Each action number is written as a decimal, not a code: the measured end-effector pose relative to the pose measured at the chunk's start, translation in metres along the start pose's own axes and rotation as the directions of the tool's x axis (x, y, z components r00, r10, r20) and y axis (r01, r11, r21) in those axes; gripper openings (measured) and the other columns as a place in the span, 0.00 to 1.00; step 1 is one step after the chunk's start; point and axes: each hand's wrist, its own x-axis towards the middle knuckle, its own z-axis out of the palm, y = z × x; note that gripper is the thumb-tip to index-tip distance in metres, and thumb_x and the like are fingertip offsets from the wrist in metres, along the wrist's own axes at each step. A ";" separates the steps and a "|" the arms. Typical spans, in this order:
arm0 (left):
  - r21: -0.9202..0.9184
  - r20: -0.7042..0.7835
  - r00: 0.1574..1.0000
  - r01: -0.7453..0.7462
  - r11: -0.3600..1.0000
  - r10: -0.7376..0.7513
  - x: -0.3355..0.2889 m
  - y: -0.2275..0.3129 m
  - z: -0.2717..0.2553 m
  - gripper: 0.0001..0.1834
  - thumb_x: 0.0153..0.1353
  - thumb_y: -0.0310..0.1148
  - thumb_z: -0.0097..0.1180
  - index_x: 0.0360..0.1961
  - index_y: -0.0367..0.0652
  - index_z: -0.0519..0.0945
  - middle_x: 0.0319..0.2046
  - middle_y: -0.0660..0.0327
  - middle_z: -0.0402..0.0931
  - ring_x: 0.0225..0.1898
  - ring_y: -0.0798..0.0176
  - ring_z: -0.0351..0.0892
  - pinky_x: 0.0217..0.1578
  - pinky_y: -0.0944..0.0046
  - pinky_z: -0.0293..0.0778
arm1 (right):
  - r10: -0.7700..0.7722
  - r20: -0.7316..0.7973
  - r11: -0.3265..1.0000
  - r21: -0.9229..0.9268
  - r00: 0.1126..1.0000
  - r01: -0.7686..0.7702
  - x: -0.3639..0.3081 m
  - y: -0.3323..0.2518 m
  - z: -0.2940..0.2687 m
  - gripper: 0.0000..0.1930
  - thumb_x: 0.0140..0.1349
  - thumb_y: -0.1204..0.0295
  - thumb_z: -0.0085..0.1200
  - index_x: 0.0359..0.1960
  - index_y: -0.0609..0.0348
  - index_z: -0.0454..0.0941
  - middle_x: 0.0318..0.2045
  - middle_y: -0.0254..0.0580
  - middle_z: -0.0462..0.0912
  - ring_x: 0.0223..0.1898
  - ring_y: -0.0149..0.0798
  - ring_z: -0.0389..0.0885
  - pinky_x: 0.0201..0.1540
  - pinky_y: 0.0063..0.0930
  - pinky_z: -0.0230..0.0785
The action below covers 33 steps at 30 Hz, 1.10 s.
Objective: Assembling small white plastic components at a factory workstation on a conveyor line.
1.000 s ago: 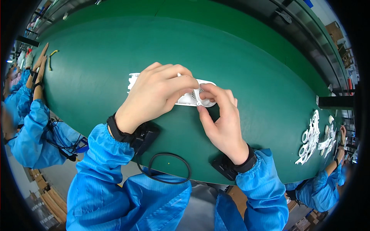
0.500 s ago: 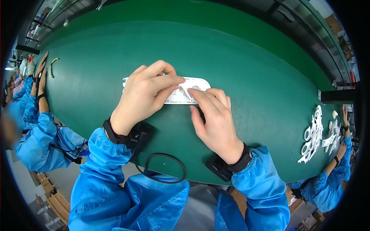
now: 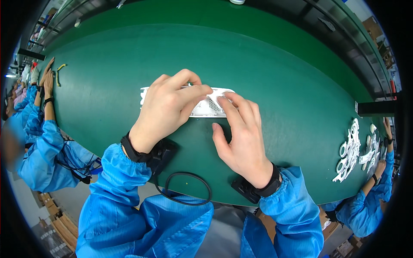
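Note:
A long white plastic housing [image 3: 208,114] with a patch of small round holes lies on the green table in front of me. My left hand [image 3: 165,105] covers its left half, fingers curled and closed, with thumb and index finger close together over the middle. What the fingertips pinch there is too small to make out. My right hand [image 3: 247,135] rests its fingertips on the housing's right end. Its thumb stands apart below the front edge, so the hand is open. Both wrists wear black straps with dark boxes.
White plastic parts [image 3: 349,150] lie in a pile at the right, beside a co-worker's hand [image 3: 380,167]. A yellow curved piece [image 3: 58,76] lies at the far left near another person's hands [image 3: 48,81]. A black cable loop [image 3: 210,189] hangs near the table's front edge.
Both hands and the housing have shifted slightly right in the picture. The right fingertips have moved a little further toward the housing's right end, showing more of the holes.

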 end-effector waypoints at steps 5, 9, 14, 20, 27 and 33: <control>0.002 0.002 1.000 0.012 1.000 -0.012 0.001 0.002 -0.002 0.07 0.52 0.27 0.64 0.34 0.48 0.86 0.33 0.67 0.78 0.27 0.63 0.74 0.30 0.63 0.69 | -0.019 0.011 0.999 -0.047 1.000 0.020 0.001 -0.002 -0.002 0.24 0.52 0.75 0.60 0.53 0.69 0.74 0.55 0.54 0.73 0.54 0.52 0.71 0.54 0.44 0.66; 0.011 -0.008 1.000 0.008 1.000 -0.008 0.002 0.002 -0.002 0.07 0.52 0.27 0.64 0.34 0.48 0.86 0.33 0.67 0.78 0.28 0.63 0.74 0.30 0.63 0.69 | -0.014 0.029 0.998 -0.060 0.999 0.016 0.000 -0.005 -0.002 0.25 0.52 0.74 0.59 0.54 0.69 0.73 0.56 0.56 0.72 0.56 0.54 0.71 0.55 0.44 0.67; 0.022 -0.012 1.000 0.010 1.000 -0.010 0.001 0.002 0.000 0.07 0.52 0.27 0.64 0.34 0.48 0.86 0.33 0.67 0.78 0.28 0.63 0.75 0.30 0.63 0.69 | 0.006 0.027 0.999 -0.040 1.000 -0.005 -0.004 -0.009 0.002 0.27 0.52 0.74 0.59 0.55 0.71 0.71 0.57 0.60 0.71 0.57 0.58 0.70 0.58 0.46 0.65; 0.025 -0.021 1.000 0.006 1.000 -0.006 0.002 0.005 0.001 0.08 0.52 0.27 0.64 0.34 0.48 0.85 0.34 0.67 0.78 0.28 0.63 0.75 0.30 0.63 0.69 | 0.054 0.017 0.998 -0.008 0.998 -0.054 -0.011 -0.016 0.011 0.32 0.51 0.74 0.59 0.59 0.75 0.66 0.59 0.63 0.68 0.60 0.61 0.66 0.61 0.49 0.62; 0.018 0.014 1.000 0.014 1.000 -0.014 0.001 0.005 -0.002 0.09 0.52 0.24 0.62 0.34 0.47 0.86 0.34 0.66 0.78 0.29 0.62 0.75 0.30 0.62 0.70 | 0.074 0.028 0.997 -0.040 0.997 -0.073 -0.009 -0.017 0.014 0.35 0.49 0.73 0.61 0.60 0.77 0.63 0.61 0.65 0.65 0.63 0.61 0.62 0.63 0.50 0.57; -0.002 0.039 0.999 0.013 1.000 -0.013 0.001 0.005 -0.002 0.10 0.51 0.22 0.60 0.35 0.45 0.85 0.35 0.66 0.78 0.30 0.61 0.75 0.32 0.62 0.71 | 0.073 0.002 0.988 -0.134 0.997 -0.072 0.000 -0.021 0.013 0.32 0.49 0.71 0.62 0.56 0.74 0.67 0.57 0.61 0.69 0.60 0.56 0.66 0.59 0.48 0.56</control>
